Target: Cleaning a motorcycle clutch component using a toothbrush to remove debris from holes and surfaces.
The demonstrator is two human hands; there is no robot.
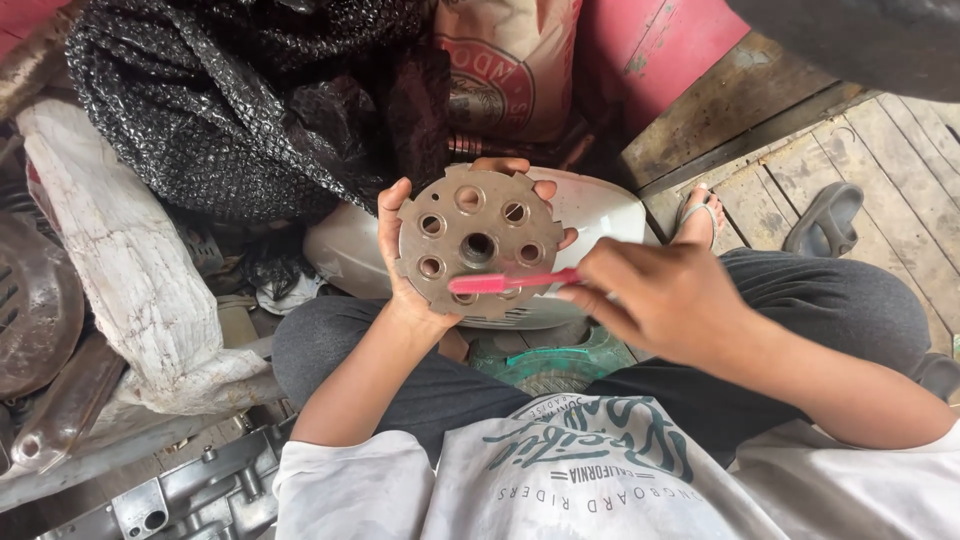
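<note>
The left hand [410, 270] grips the round metal plate [476, 242] face-up while the right hand [660, 300] pinches a pink toothbrush [510, 282] lying left-right across its near edge.

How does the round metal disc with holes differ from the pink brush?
The round grey metal disc with holes is wide, flat and dull; the pink plastic brush is thin, long and bright. The left hand holds the disc from behind, with its face toward the camera, while the right hand holds the brush by its handle, lying across the disc's lower part. Both are held over the lap.
</note>
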